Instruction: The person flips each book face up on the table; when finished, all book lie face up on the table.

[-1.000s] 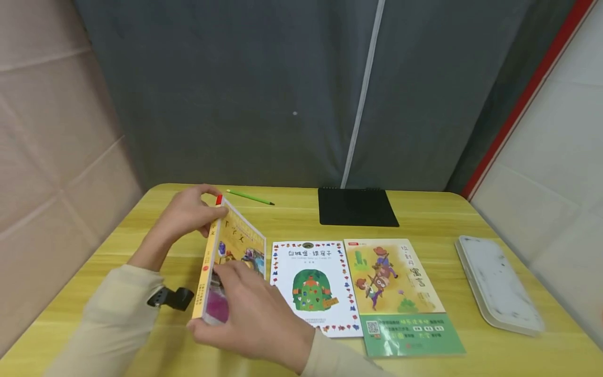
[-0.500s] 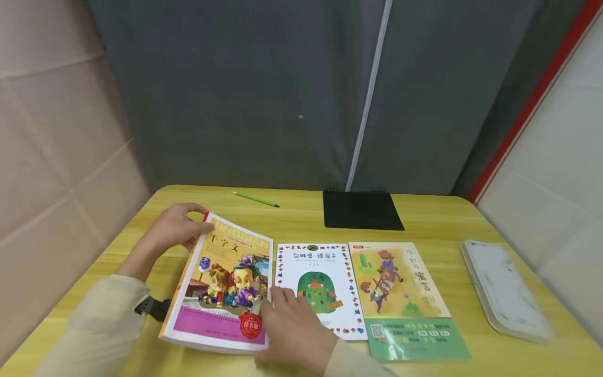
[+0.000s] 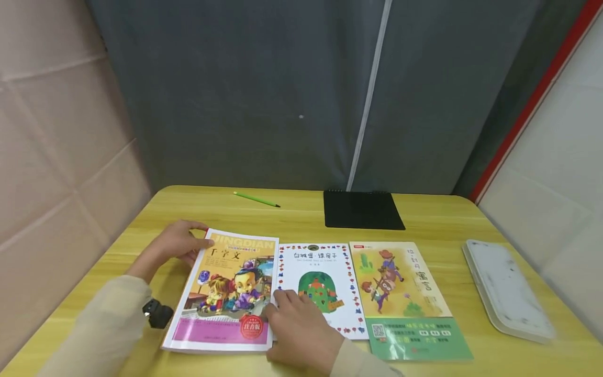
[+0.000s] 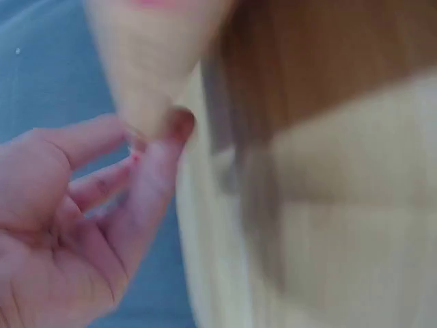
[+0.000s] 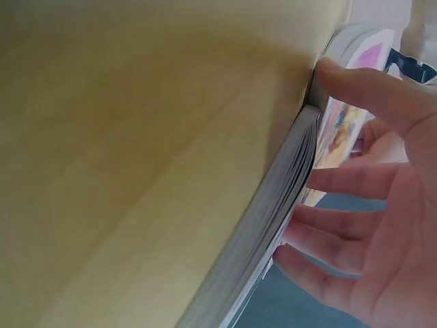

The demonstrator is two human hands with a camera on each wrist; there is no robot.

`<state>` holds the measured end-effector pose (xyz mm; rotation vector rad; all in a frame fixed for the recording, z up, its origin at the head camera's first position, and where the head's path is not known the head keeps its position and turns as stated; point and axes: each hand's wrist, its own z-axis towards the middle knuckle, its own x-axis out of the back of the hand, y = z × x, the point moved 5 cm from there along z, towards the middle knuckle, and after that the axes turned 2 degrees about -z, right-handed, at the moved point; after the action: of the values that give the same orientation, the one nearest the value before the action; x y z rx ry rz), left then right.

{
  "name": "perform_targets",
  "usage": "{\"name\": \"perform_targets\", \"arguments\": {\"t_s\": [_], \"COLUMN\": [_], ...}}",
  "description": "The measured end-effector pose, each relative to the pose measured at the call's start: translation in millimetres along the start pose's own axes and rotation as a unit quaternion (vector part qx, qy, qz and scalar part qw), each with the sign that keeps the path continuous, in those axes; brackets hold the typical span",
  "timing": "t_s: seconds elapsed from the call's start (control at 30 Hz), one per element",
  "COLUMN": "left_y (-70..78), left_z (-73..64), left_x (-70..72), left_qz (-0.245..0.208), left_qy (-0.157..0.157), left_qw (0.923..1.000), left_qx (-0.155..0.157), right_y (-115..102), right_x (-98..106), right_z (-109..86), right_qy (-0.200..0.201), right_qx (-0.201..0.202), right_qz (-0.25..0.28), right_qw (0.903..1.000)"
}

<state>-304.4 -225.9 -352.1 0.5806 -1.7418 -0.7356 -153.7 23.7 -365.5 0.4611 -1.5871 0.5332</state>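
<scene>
In the head view a thick book with a yellow and purple cartoon cover (image 3: 226, 288) lies face up at the left. My left hand (image 3: 176, 243) holds its upper left corner; in the blurred left wrist view the thumb and fingers (image 4: 153, 184) pinch the spine end. To its right is a white book with a leafy border (image 3: 325, 262), the yellow book right against it. My right hand (image 3: 303, 330) lies over the white book's lower left part, fingers extended. In the right wrist view its thumb (image 5: 362, 89) touches the yellow book's edge.
A yellow and green book (image 3: 400, 283) lies beside the white one. Behind are a green pen (image 3: 256, 199) and a black tablet-like pad (image 3: 364, 210). A scuffed white case (image 3: 509, 290) sits at the right of the wooden table (image 3: 480, 220).
The cartoon book has come down from standing tilted on its spine to lying face up, then shifted right against the white book. Both hands moved with it; the right hand slid to its right edge.
</scene>
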Motion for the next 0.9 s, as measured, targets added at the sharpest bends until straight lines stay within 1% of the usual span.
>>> {"name": "perform_targets", "arguments": {"t_s": [0.13,0.27,0.37,0.5,0.6,0.7,0.77,0.83,0.9], "left_y": [-8.0,-13.8,-17.4,-20.4,-21.6,-22.5,-22.7,-20.9,-14.7], "left_z": [3.6,5.5,6.1,4.3,1.6,0.1,-0.2,-0.9,-2.1], "left_x": [-4.2,-5.4,-6.1,-9.3,-11.2,-12.1,-12.3,-11.5,-11.0], "left_qz": [0.021,0.043,0.06,0.054,0.037,0.022,0.024,0.045,0.07], "left_qy": [0.007,0.02,0.025,0.017,0.01,0.004,0.005,0.015,0.039], "left_qw": [0.9997,0.9989,0.9978,0.9979,0.9987,0.9988,0.9985,0.9975,0.9957], "left_qx": [0.003,0.005,0.016,0.03,0.034,0.043,0.049,0.052,0.046], "right_y": [-2,-6,-7,-9,-10,-10,-10,-9,-8], "right_x": [0,0,0,0,0,0,0,-1,0], "right_z": [-0.2,0.3,0.0,-0.3,0.1,0.6,0.9,1.2,0.8], "right_qy": [0.011,0.009,0.006,0.002,0.0,-0.001,-0.002,-0.007,-0.025], "right_qx": [0.007,0.006,0.004,0.003,0.004,0.004,0.001,-0.003,-0.009], "right_qz": [-0.018,-0.021,-0.02,-0.027,-0.035,-0.041,-0.04,-0.033,-0.002], "right_qw": [0.9998,0.9997,0.9998,0.9996,0.9994,0.9991,0.9992,0.9994,0.9997]}}
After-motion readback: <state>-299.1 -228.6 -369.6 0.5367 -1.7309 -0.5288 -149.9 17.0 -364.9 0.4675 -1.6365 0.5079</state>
